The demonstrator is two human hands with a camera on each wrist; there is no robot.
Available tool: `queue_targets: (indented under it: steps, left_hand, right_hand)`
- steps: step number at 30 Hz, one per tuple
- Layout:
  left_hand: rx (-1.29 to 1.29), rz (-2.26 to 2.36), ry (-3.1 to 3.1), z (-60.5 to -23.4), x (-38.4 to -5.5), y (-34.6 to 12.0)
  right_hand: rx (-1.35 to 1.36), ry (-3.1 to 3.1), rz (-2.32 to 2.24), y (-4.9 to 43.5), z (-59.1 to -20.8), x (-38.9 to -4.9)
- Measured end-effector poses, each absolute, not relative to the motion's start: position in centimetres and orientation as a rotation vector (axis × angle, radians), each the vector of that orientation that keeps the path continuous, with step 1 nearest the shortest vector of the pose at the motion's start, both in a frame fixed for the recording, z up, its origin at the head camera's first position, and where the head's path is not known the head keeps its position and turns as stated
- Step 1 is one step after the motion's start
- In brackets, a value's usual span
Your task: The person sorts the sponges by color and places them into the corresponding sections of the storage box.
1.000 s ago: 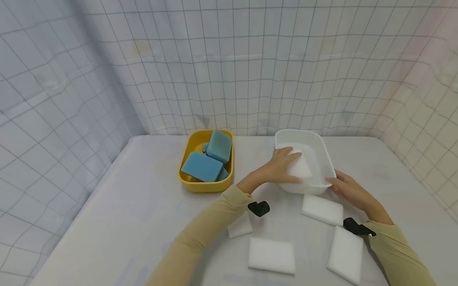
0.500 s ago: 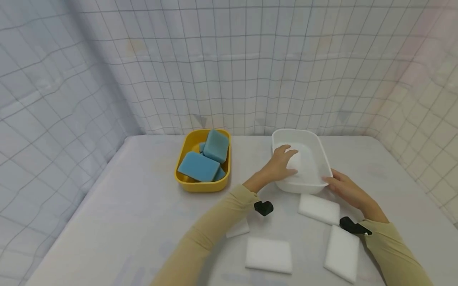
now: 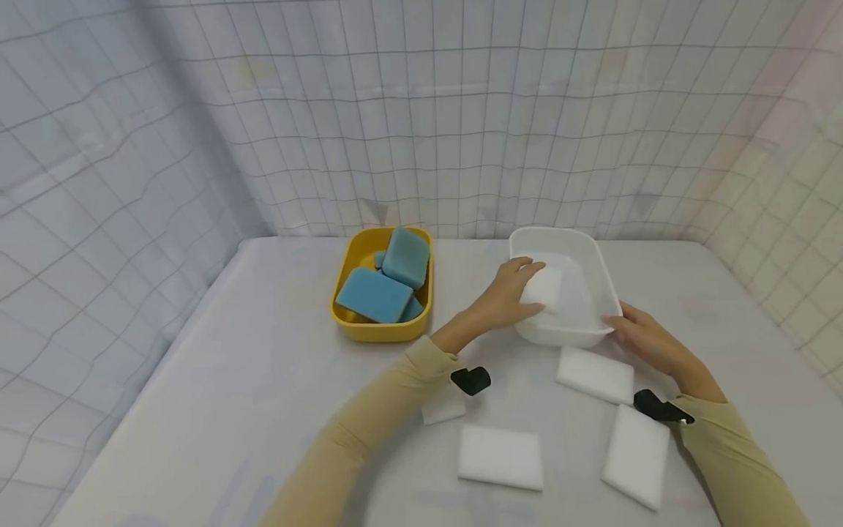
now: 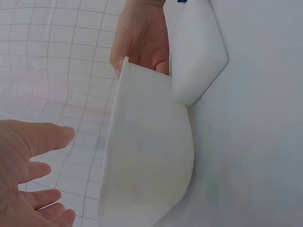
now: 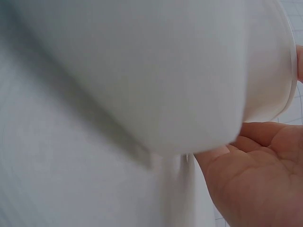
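Left hand (image 3: 503, 298) over left rim of white basin (image 3: 560, 337), fingers spread; white block (image 3: 549, 288) inside, just beside fingertips. Right hand (image 3: 650, 345) pinches near right corner.

A yellow tub (image 3: 378, 334) holding blue sponges (image 3: 374, 294) stands left of centre towards the far edge of the white table (image 3: 217, 380); pale gridded curtains (image 3: 421, 110) hang far, left and right

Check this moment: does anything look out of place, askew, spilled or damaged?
Nothing looks spilled or visibly damaged. Only mild untidiness: rectangular blue foam blocks are piled tilted and overlapping, rather than flat, in the yellow plastic bin, and rectangular white foam blocks lie at differing angles on the white-covered table.
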State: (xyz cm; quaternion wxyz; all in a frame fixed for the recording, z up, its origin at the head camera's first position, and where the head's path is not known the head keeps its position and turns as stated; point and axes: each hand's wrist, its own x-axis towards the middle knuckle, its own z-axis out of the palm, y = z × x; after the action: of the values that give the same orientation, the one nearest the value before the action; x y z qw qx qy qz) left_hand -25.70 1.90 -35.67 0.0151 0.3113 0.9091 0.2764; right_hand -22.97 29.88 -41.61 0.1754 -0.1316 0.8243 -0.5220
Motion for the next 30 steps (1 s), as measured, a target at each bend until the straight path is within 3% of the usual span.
queue_targets:
  steps: [18, 30]
  left_hand:
    - [1.023, 0.789, 2.754, -35.7, -22.2, -2.8]
    - [0.837, 0.651, 2.711, -36.7, -19.3, -6.4]
  right_hand:
    - [-0.44, 2.323, -1.505, 30.0, -41.4, -22.8]
    - [-0.393, 2.312, -1.504, 30.1, -41.5, -22.8]
